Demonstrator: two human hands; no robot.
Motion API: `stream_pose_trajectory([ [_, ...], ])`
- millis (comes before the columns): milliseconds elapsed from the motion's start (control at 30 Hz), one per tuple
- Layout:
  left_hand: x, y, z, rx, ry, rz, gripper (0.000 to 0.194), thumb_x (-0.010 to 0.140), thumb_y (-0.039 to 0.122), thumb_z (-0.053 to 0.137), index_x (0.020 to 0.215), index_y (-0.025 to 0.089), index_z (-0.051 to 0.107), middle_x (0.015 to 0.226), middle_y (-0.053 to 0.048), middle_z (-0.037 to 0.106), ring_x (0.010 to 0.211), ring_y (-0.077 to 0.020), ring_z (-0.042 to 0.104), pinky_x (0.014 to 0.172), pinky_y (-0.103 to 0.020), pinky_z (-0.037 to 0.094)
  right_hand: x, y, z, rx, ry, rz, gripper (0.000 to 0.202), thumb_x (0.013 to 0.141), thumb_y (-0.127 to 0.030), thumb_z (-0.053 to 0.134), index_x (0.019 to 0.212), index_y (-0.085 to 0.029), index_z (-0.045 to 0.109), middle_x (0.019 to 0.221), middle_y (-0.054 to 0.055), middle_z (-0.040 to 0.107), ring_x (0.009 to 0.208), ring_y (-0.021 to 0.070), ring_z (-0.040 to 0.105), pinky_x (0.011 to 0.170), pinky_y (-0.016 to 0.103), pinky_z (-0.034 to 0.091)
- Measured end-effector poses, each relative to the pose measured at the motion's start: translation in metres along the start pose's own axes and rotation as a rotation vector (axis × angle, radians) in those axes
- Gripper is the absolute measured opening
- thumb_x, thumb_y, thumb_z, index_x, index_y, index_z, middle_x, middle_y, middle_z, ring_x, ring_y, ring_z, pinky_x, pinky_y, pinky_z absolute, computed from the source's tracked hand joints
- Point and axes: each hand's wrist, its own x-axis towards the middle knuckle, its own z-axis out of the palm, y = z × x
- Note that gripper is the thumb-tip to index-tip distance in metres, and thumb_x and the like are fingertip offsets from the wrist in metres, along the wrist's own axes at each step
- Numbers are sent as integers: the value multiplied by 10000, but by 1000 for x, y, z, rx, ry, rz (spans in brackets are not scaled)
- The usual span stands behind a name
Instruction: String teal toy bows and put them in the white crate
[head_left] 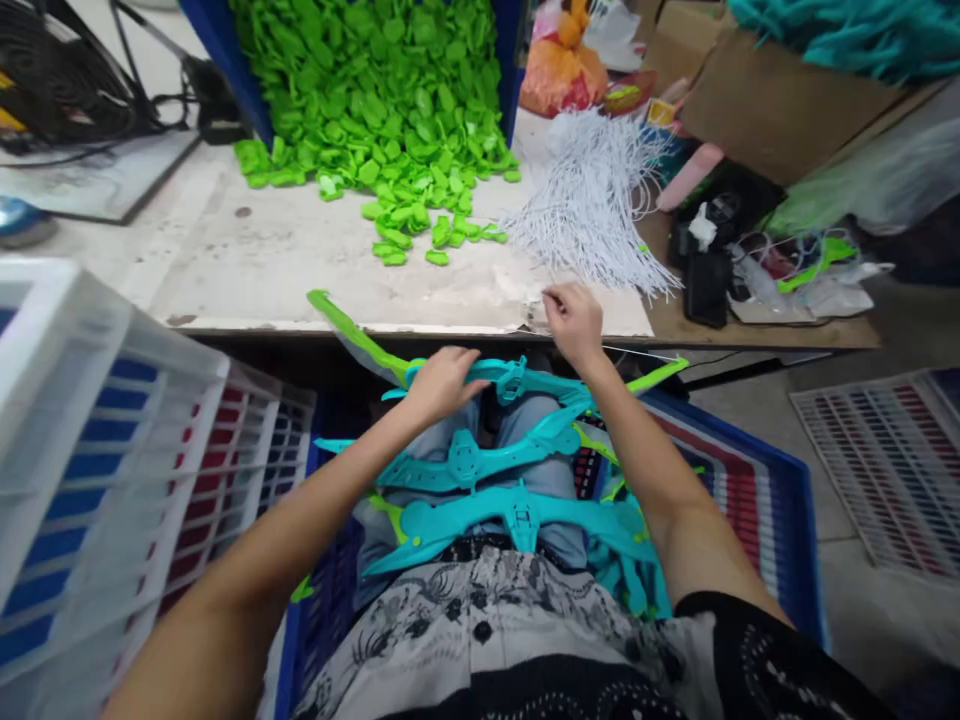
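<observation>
My left hand (444, 384) is wrapped round a toy bow (551, 381) with a teal middle and lime-green limbs, held level above my lap. From the tip of its right limb (660, 373) a thin white string (637, 351) runs to my right hand (576, 322), whose fingers are pinched on it at the table's front edge. Two more teal toy bow bodies (439, 472) (465, 511) lie across my thighs, nearer to me. Lime-green small parts (382, 110) spill from a blue bin onto the table. A bundle of white strings (592, 200) lies right of them.
A white slatted crate (247, 370) stands close on my left, a blue-rimmed crate (806, 510) on my right. The wooden table (285, 265) crosses in front. A cardboard box (780, 105) with teal parts (862, 35), a black phone (706, 288) and a fan (60, 80) are around it.
</observation>
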Motion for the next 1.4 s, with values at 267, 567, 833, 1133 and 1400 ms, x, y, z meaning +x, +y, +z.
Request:
stream_pose_trajectory([
  [267, 29, 3, 13, 113, -419, -120, 500, 874, 545, 495, 1233, 199, 527, 1048, -127, 681, 995, -304, 634, 749, -328, 465, 125, -4, 90, -263, -269, 79, 297, 902, -169, 395, 1030, -104, 655, 1121, 170, 611, 1111, 312, 454, 934, 470, 365],
  [567, 27, -2, 17, 62, -408, -146, 503, 851, 543, 526, 1229, 213, 547, 1085, -113, 677, 1024, -304, 625, 797, -337, 472, 106, -1, 73, -327, -293, 110, 445, 945, -258, 388, 1370, -126, 381, 1068, 140, 624, 1068, 298, 509, 922, 461, 368],
  [833, 41, 5, 20, -15, -414, -87, 538, 852, 500, 532, 1297, 198, 523, 1202, -109, 636, 1111, -297, 585, 898, -337, 454, 49, -16, 28, -316, -397, 169, 422, 909, -293, 397, 1300, -174, 500, 1086, 134, 622, 998, 276, 543, 857, 382, 407],
  [1133, 73, -2, 16, -367, -628, -8, 473, 813, 446, 533, 1156, 137, 638, 1145, -85, 666, 1014, -238, 615, 881, -272, 439, 34, 17, 16, -86, -412, -138, 359, 856, -358, 565, 1167, -188, 622, 1174, 112, 567, 1091, 274, 443, 951, 430, 346],
  [1400, 85, -9, 22, -497, -710, -37, 391, 721, 475, 606, 934, 163, 709, 841, -20, 688, 772, -190, 592, 701, -246, 439, -14, 4, 3, 114, -318, -142, 271, 905, -340, 487, 1065, -201, 656, 1146, 93, 602, 1091, 246, 482, 962, 454, 376],
])
